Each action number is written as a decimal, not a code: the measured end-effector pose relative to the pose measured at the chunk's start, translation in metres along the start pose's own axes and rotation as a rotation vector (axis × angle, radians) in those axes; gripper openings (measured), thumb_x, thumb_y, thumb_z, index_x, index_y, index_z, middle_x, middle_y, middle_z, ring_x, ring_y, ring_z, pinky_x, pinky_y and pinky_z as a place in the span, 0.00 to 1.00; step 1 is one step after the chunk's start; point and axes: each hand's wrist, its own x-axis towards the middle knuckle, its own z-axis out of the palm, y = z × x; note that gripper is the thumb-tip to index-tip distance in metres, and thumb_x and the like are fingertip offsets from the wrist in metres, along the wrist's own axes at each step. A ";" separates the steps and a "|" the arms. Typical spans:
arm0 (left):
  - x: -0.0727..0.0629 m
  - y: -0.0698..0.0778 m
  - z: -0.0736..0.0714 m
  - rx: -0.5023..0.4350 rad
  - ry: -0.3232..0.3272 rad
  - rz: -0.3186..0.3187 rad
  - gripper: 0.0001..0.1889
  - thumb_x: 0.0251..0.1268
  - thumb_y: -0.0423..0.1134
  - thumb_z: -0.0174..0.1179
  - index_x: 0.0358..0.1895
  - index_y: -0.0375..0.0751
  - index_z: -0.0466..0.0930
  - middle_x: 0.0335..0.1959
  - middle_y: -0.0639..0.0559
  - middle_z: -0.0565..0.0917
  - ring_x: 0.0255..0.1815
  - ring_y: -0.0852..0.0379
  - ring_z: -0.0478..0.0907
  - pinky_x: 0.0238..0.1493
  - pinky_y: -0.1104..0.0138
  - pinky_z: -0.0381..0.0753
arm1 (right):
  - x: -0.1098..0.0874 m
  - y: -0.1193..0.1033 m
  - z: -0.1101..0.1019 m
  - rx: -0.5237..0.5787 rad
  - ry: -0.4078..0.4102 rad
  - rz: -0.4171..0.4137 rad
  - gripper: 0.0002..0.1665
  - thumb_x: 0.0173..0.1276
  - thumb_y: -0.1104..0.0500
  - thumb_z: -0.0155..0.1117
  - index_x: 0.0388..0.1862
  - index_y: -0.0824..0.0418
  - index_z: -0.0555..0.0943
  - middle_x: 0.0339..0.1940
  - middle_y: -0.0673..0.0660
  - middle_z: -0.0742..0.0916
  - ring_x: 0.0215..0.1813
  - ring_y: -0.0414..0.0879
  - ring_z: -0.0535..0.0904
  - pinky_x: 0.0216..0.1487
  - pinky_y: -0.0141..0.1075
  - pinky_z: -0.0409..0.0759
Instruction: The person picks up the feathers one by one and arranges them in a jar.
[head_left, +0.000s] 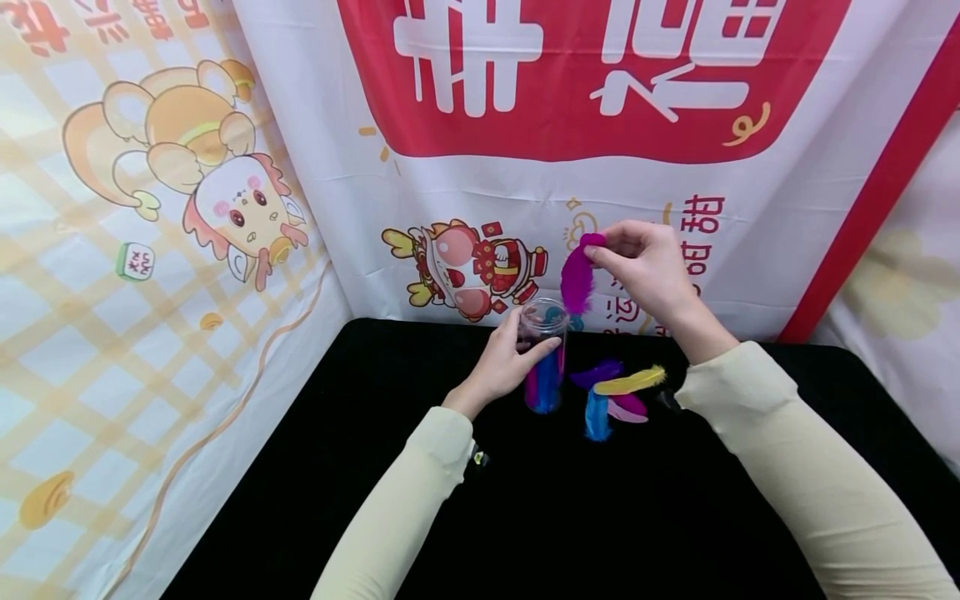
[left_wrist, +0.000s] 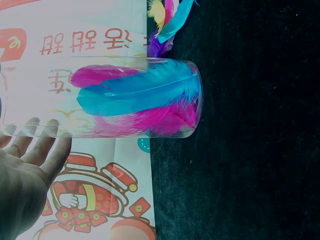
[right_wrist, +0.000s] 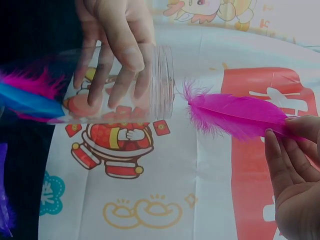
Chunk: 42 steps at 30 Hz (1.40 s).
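A clear jar (head_left: pixel 545 317) with no lid on stands upright on the black table, blue and magenta feathers (left_wrist: pixel 140 92) inside it. My left hand (head_left: pixel 504 357) grips the jar around its upper part, thumb across the front. Between thumb and fingertips, my right hand (head_left: pixel 648 262) pinches a magenta feather (right_wrist: pixel 240 115) by one end. The feather hangs down, its fluffy end close to the jar's open mouth (right_wrist: pixel 167 82) in the right wrist view. To the right of the jar lies a loose group with a yellow feather (head_left: pixel 630 381), a blue feather (head_left: pixel 597 415) and a purple feather (head_left: pixel 597 373).
Black cloth covers the table (head_left: pixel 570 517). A printed white and red curtain (head_left: pixel 465 179) hangs right behind its far edge, and another patterned curtain (head_left: pixel 150 333) runs along the left side. Pink feathers (head_left: pixel 628 408) lie partly under the yellow one.
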 end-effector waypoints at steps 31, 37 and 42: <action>0.001 0.001 0.001 -0.020 -0.005 -0.005 0.38 0.72 0.61 0.61 0.76 0.47 0.59 0.65 0.51 0.76 0.62 0.57 0.78 0.63 0.56 0.80 | -0.008 0.018 0.025 0.040 -0.045 -0.020 0.07 0.68 0.62 0.73 0.40 0.67 0.88 0.37 0.61 0.91 0.35 0.38 0.87 0.36 0.27 0.84; 0.000 0.001 0.001 -0.023 -0.006 -0.009 0.39 0.71 0.62 0.61 0.77 0.48 0.59 0.65 0.52 0.76 0.63 0.58 0.78 0.63 0.56 0.80 | -0.012 0.023 0.027 0.006 -0.060 -0.011 0.07 0.68 0.61 0.74 0.39 0.65 0.88 0.36 0.60 0.91 0.34 0.39 0.87 0.35 0.27 0.83; 0.000 0.000 0.001 -0.017 -0.002 -0.005 0.38 0.72 0.61 0.61 0.77 0.48 0.59 0.65 0.52 0.77 0.63 0.59 0.78 0.63 0.58 0.81 | -0.015 0.026 0.029 0.007 -0.071 0.009 0.07 0.68 0.61 0.74 0.39 0.64 0.88 0.35 0.59 0.91 0.34 0.41 0.87 0.36 0.29 0.84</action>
